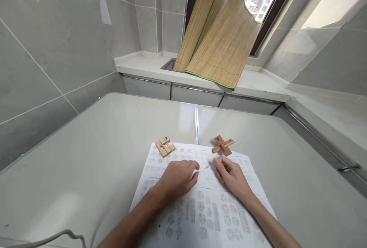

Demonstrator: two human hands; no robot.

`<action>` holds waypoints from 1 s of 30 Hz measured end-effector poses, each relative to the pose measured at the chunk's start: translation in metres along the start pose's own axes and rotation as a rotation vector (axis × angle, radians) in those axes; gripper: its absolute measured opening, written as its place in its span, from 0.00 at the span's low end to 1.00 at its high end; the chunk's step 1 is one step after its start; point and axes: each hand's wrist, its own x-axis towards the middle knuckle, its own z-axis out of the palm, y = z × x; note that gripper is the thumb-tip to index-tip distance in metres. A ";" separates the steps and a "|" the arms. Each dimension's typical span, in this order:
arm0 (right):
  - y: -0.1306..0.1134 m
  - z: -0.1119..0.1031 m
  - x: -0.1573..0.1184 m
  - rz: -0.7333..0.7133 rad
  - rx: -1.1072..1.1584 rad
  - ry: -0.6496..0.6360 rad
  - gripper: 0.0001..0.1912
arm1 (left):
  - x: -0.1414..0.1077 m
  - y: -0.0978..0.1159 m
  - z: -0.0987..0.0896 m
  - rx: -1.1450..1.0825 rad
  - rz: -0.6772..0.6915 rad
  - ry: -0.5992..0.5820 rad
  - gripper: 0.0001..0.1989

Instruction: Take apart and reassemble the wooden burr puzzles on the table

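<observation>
My left hand (181, 177) rests on the printed paper sheet (212, 217), its fingers loosely bent and the thumb apart from them. Nothing shows in its grasp. Just beyond it, at the sheet's upper left, lies a light wooden block puzzle (165, 146) with slots and a dark mark on one piece. My right hand (231, 173) lies on the right part of the sheet, fingers half curled and holding nothing that I can see. A darker wooden cross-shaped puzzle (223, 145) of interlocked bars sits right past its fingertips, at the sheet's top edge. Neither hand appears to touch a puzzle.
The pale table (94, 156) has a metal seam (197, 124) across its far half. Behind it runs a white ledge (143, 64), where a bamboo mat (220, 41) leans against the window. A grey cable (57, 235) curves at the lower left. Tiled walls stand on both sides.
</observation>
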 end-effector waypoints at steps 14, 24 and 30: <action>0.003 -0.010 0.006 0.314 0.572 0.022 0.33 | 0.000 0.000 0.000 0.001 0.004 0.000 0.07; 0.009 -0.020 0.015 0.359 0.986 -0.137 0.18 | 0.000 0.000 -0.001 -0.003 0.009 0.002 0.08; 0.021 -0.018 0.017 0.316 0.976 -0.005 0.12 | 0.000 -0.001 0.000 0.007 0.018 -0.005 0.08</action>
